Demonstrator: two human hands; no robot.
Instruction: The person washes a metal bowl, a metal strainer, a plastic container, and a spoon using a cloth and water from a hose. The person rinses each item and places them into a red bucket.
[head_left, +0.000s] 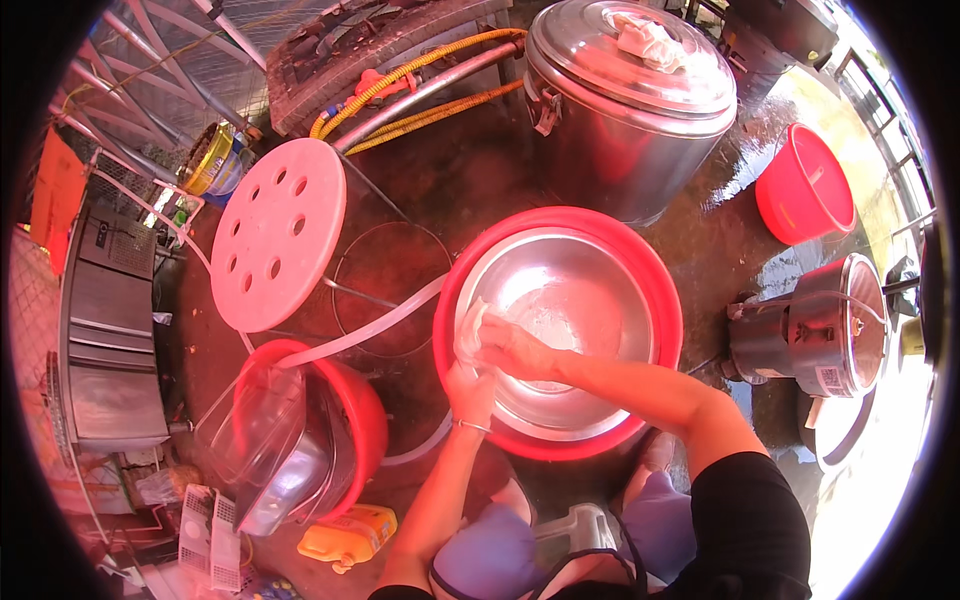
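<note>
A wide stainless steel basin (600, 300) sits inside a larger red plastic tub (667, 322) on the floor before me. My right hand (517, 349) presses a pale wet cloth (470, 330) against the basin's left inner wall and rim. Just below it, my left hand (474, 394) grips the basin's near-left rim, close to the cloth's lower end; its fingertips are partly hidden. The basin's bottom looks wet and shiny. A pale hose (375, 330) runs from the tub's left side toward another red tub (367, 420).
That left tub holds clear and metal pans (281, 480). Nearby lie an orange bottle (349, 536) and a pink perforated disc (277, 236) on a metal stand. A large lidded steel pot (622, 150) stands beyond; a red bucket (802, 187) and a steel appliance (810, 330) are right.
</note>
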